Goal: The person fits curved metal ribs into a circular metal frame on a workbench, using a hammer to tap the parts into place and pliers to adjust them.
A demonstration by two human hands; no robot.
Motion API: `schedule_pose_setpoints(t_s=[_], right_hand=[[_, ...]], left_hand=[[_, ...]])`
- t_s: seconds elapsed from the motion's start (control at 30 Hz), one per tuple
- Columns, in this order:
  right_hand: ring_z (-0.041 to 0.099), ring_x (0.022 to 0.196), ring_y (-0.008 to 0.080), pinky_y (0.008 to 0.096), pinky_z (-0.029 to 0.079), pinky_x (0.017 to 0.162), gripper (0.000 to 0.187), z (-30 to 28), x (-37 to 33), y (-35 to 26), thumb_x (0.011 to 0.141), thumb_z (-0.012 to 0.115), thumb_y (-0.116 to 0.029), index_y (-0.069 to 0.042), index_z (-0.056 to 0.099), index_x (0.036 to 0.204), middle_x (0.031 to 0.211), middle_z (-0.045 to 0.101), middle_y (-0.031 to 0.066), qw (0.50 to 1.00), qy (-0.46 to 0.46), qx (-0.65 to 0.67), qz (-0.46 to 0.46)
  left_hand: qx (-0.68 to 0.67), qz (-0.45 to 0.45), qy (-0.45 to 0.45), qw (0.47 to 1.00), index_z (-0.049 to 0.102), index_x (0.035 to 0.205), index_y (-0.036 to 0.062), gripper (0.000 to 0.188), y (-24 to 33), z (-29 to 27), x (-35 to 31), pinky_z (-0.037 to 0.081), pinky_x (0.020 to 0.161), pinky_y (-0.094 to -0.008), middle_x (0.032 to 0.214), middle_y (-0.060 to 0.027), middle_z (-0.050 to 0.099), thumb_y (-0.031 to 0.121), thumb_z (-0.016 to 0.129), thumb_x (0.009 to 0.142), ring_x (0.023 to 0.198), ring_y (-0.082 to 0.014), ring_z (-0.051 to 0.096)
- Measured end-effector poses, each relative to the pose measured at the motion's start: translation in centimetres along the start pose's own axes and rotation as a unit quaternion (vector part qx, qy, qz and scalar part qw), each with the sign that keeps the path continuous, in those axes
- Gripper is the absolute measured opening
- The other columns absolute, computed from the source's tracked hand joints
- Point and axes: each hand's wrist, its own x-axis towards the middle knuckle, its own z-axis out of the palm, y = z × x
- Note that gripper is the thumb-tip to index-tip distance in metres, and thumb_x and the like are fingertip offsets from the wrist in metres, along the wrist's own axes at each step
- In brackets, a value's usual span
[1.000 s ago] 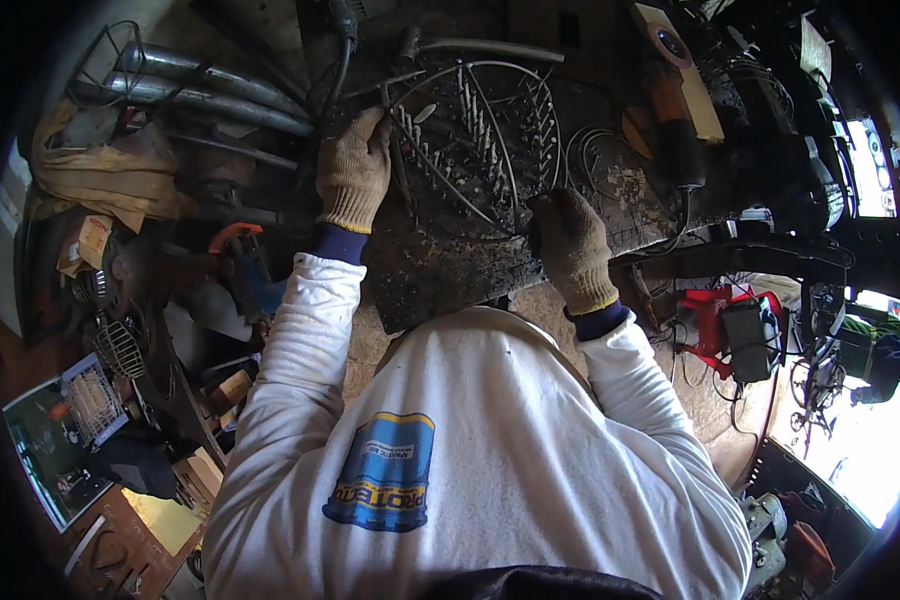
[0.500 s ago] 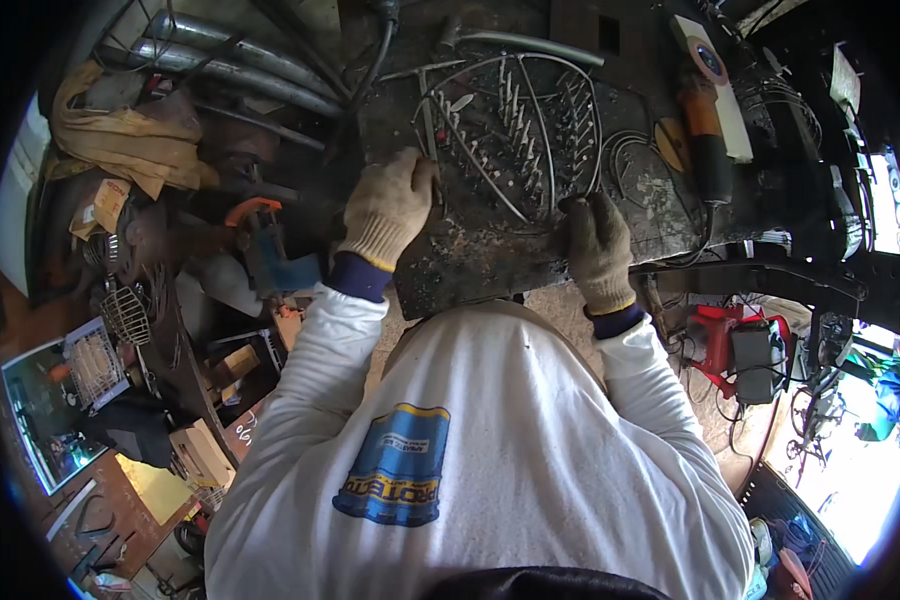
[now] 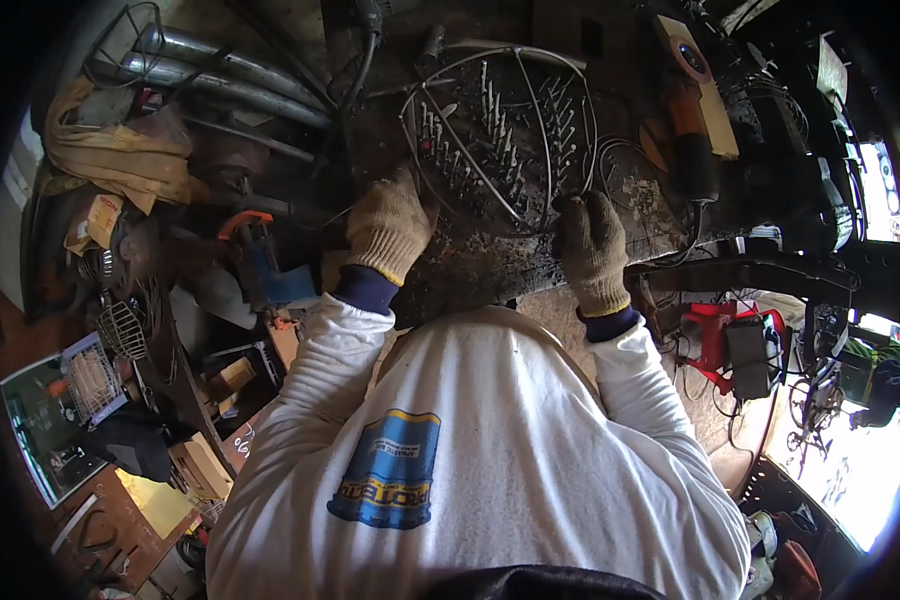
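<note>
A rounded metal-rod frame (image 3: pixel 547 130) with inner crossing rods is between my hands, over the dark workbench (image 3: pixel 460 265). Beneath it, several upright metal pins (image 3: pixel 495 125) stand in slanting rows. My left hand (image 3: pixel 390 225), in a beige knitted glove, is closed at the frame's lower left side. On the other side, my right hand (image 3: pixel 592 245), gloved likewise, is closed around the frame's lower right end, its fingertips darkened. The grip of the left fingers is partly hidden behind the glove's back.
An orange and black angle grinder (image 3: pixel 692 130) lies at the bench's right, with its cable hanging past the edge. Metal pipes (image 3: pixel 230 75) and a brown cloth (image 3: pixel 110 145) are at the far left. A blue clamp-like tool (image 3: pixel 270 270) stands left of the bench.
The rod frame has shifted and tilted over the pins, its left side now farther left. My left hand has moved slightly down. The whole view has shifted a little.
</note>
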Motion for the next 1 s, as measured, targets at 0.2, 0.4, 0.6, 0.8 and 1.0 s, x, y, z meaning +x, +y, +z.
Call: schedule_pose_setpoints(t_s=[0.2,0.4,0.6,0.8,1.0], right_hand=[[0.064,0.073,0.0351,0.0443,0.051,0.057,0.014,-0.2,-0.3,0.0,0.089,0.064,0.002,-0.004,0.066,0.101,0.088,0.061,0.0145,0.997,0.004,-0.032,-0.074],[0.064,0.073,0.0341,0.0433,0.051,0.06,0.008,0.6,-0.6,0.8,0.094,0.063,-0.006,-0.004,0.066,0.101,0.086,0.062,0.0144,0.994,-0.021,0.086,0.07],[0.064,0.074,0.0365,0.0424,0.049,0.068,0.026,-0.2,0.8,-1.4,0.104,0.056,-0.024,-0.003,0.068,0.097,0.078,0.064,0.017,0.998,0.014,0.046,0.033],[0.066,0.082,0.0392,0.0442,0.05,0.071,0.02,-0.8,1.0,-0.9,0.102,0.059,-0.023,-0.006,0.068,0.099,0.088,0.067,0.0175,0.998,-0.009,-0.064,-0.021],[0.065,0.088,0.0431,0.0471,0.05,0.074,0.022,-1.2,1.5,-1.4,0.1,0.061,-0.026,-0.005,0.067,0.102,0.091,0.067,0.0196,0.997,-0.018,0.018,0.07]], left_hand=[[0.041,0.026,-0.05,0.998,0.048,0.14,0.0036,0.074,-0.3,-0.9,-5.2,0.061,0.075,-0.0467,0.098,-0.0267,0.071,0.048,0.074,0.088,0.09,-0.0404,0.074],[0.041,-0.01,-0.086,0.995,0.043,0.144,0.0019,0.077,-0.2,-1.0,-6.5,0.061,0.074,-0.0474,0.096,-0.0255,0.072,0.048,0.073,0.09,0.086,-0.0402,0.074],[0.04,0.008,0.02,0.999,0.043,0.143,0.0056,0.07,-2.5,1.1,-2.8,0.061,0.074,-0.0476,0.095,-0.0252,0.073,0.043,0.073,0.092,0.09,-0.04,0.074],[-0.031,-0.034,0.031,0.998,0.05,0.135,0.0079,0.059,-2.9,-0.6,2.4,0.061,0.077,-0.0486,0.1,-0.0278,0.072,0.04,0.073,0.092,0.095,-0.0433,0.073],[-0.042,0.001,0.043,0.998,0.058,0.127,0.0089,0.044,-2.2,-0.5,4.1,0.06,0.079,-0.0508,0.101,-0.0258,0.073,0.032,0.071,0.092,0.097,-0.0446,0.072]])
